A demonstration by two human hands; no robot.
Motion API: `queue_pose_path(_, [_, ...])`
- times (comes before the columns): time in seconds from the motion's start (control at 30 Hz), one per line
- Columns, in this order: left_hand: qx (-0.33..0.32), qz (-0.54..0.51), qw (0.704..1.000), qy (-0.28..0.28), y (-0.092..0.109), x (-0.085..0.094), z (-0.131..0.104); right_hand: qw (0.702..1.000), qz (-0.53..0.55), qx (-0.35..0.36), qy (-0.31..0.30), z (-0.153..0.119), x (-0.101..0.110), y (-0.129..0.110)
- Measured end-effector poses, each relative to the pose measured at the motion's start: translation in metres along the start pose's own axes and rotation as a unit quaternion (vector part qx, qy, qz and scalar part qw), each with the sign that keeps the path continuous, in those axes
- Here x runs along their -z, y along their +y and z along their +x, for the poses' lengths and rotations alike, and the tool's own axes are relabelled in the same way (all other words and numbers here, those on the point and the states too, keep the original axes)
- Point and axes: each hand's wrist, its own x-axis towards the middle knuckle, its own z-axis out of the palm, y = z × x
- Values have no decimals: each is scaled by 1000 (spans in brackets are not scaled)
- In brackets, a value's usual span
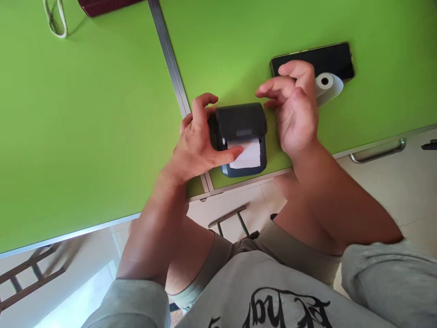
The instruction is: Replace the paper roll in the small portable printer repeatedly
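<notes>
A small dark receipt printer (pixel 241 120) stands near the front edge of the green table, its lid partly raised. White paper (pixel 248 155) shows below the lid, over the printer's lower front. My left hand (pixel 198 143) grips the printer from its left side, with the thumb across the paper and the fingers around the far left corner. To the right of the printer, apart from it, my right hand (pixel 296 109) is raised with bent, spread fingers and nothing in it. Just beyond that hand stands a white paper roll (pixel 326 84) with a loose tail, partly hidden by the hand.
A black phone (pixel 332 59) lies behind the paper roll. A metal strip (pixel 170 59) divides the green tabletop (pixel 85 127). At the far left are a white cord loop (pixel 56 20) and a dark red object (pixel 105 5). A metal handle (pixel 378 152) is at the front edge.
</notes>
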Motion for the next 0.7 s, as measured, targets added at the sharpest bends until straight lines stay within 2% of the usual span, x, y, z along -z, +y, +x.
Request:
queue_pose_path(0.1, [1, -7, 1000, -11, 4, 3, -1, 998, 38, 51, 16, -2, 0, -1])
queue_pose_path(0.17, [7, 11, 1000, -26, 9, 8, -1, 998, 30, 57, -17, -4, 0, -5])
queue_pose_path(0.27, [4, 43, 998, -53, 17, 15, -2, 994, -36, 68, -80, -6, 0, -15])
queue_pose_path(0.4, [27, 41, 998, -49, 22, 17, -1, 977, -124, 93, -148, -5, 3, -22])
queue_pose_path(0.7, [27, 32, 999, -32, 18, 14, 1, 977, -119, 80, -157, -2, 4, -22])
